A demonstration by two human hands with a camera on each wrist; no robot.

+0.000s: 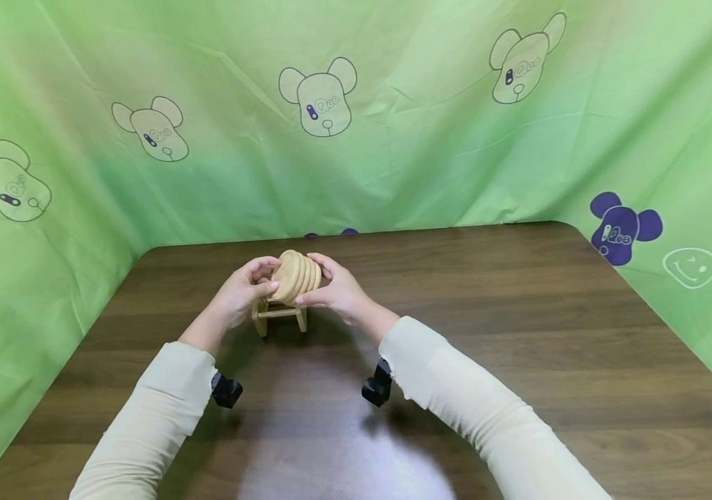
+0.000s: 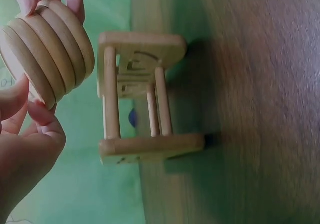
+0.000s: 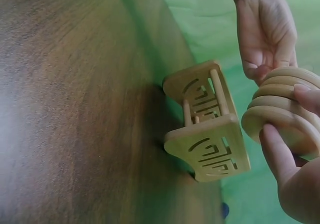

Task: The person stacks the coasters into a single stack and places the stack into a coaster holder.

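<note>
Between both hands is a stack of several round wooden coasters [image 1: 298, 276], tilted and held up off the table. My left hand [image 1: 239, 295] pinches the stack's left end, thumb on the flat outer face. From the other side my right hand [image 1: 343, 290] grips it with thumb and fingers at the rims. Just below the stack stands a small wooden coaster rack [image 2: 150, 143] with cut-out side panels joined by round bars. The right wrist view shows the geometric cut-outs of one side panel [image 3: 212, 151]; no coaster is seen between its bars.
Brown wood-grain table [image 1: 518, 333] lies under the arms. A green curtain [image 1: 393, 173] with printed bear heads closes off the back and both sides. Black wrist cameras hang under each sleeve, low over the table.
</note>
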